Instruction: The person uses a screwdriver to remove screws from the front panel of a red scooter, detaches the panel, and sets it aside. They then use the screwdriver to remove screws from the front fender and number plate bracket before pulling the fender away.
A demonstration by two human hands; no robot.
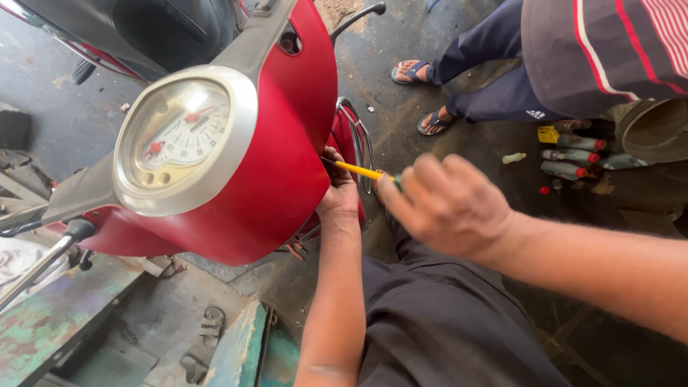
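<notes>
The screwdriver [360, 170], a thin yellow shaft, runs from the right hand [446, 204] toward the red headlamp cowl [287, 172] of a scooter, its tip at the cowl's rear edge where the left hand [340, 192] rests. The right hand's fingers are curled shut around the handle, which is almost wholly hidden in the fist; the left hand's fingers are wrapped over the cowl's edge, bracing it. The tool looks light and stiff, best held by its handle as it is now, though so slim a shaft could skid off a screw head. The cowl looks like smooth, glossy moulded plastic, likely slippery and easy to scratch or crack at the rim, and the round speedometer [183, 140] set in it looks fragile. Room is tight: a chromed headlamp ring [362, 140] sits just beyond the fingers. Farther off stand another person's sandalled feet [423, 97] and a cluster of red-capped bottles [573, 154] on the floor.
</notes>
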